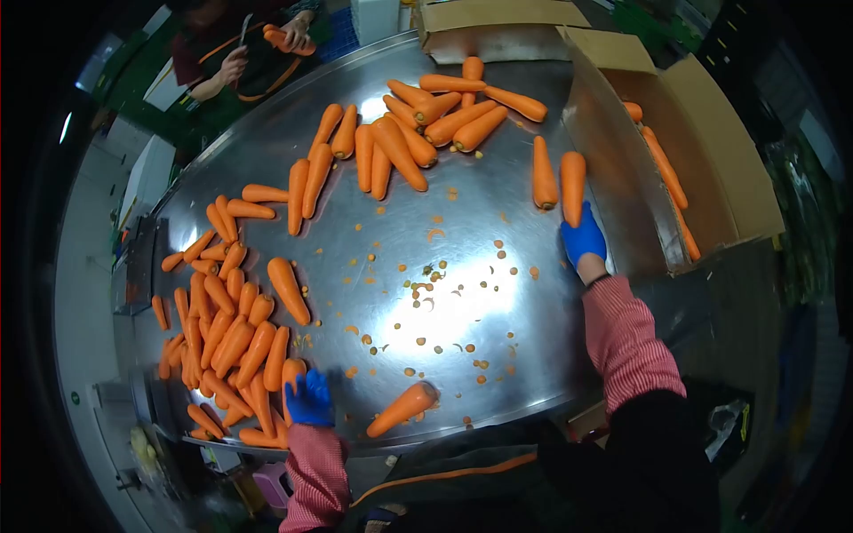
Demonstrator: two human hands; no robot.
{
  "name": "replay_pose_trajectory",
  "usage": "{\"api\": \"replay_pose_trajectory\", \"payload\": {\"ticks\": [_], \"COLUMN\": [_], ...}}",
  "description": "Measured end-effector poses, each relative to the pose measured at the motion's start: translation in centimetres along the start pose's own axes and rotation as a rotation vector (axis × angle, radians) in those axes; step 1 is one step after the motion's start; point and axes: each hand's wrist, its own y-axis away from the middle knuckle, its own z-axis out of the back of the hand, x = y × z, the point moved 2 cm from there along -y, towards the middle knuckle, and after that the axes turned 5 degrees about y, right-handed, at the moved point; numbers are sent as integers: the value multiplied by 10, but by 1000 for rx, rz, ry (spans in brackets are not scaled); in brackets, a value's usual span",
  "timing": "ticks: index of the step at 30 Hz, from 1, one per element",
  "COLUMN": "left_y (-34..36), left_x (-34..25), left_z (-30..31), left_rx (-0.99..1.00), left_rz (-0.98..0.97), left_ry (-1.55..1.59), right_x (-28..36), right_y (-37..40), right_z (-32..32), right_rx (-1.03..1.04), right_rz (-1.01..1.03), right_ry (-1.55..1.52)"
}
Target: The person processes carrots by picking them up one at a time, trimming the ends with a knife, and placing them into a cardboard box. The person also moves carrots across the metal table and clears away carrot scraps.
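Note:
My right hand (584, 238), in a blue glove, is closed around the near end of a carrot (573, 182) at the right side of the metal table. Another carrot (544, 173) lies just left of it. At the lower left, my left hand (309, 399), also blue-gloved, has its fingers around a carrot (293, 371) at the edge of a large carrot pile (227, 338); the fingers are partly hidden. To the right of that hand, one carrot (404, 409) rests alone near the front edge.
Small carrot trimmings (422, 289) are scattered over the metal table (480, 355). More carrots (400, 142) lie toward the back. On the right stands an open cardboard box (729, 169) with carrots inside; another box (498, 40) is behind. Across the table a person holds a knife (245, 31) and a carrot (289, 40).

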Motion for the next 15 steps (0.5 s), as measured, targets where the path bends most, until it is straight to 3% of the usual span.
{"api": "replay_pose_trajectory", "payload": {"ticks": [1, 3, 5, 7, 9, 11, 13, 15], "left_y": [11, 33, 55, 68, 85, 108, 131, 122], "left_x": [5, 11, 15, 29, 50, 45, 44, 59], "left_z": [-44, -125, -200, -236, -266, -301, -327, -317], "left_rx": [-103, -172, 7, 373, 727, 1023, 1056, 1147], "left_rz": [131, 301, 333, 247, -54, -716, -966, -1026], "left_ry": [129, 82, -221, -451, -644, -1160, -1498, -1486], "right_x": [-10, 6, 20, 36, 48, 68, 86, 97], "right_y": [2, 32, 79, 128, 167, 198, 218, 224], "right_z": [-9, 17, 36, 51, 58, 72, 80, 79], "right_rx": [-66, 140, 127, 212, 331, 570, 800, 1028], "right_rz": [15, -240, -178, -216, -168, -203, -173, -81], "right_ry": [-223, -878, -1059, -1055, -1075, -1030, -1076, -1052]}}
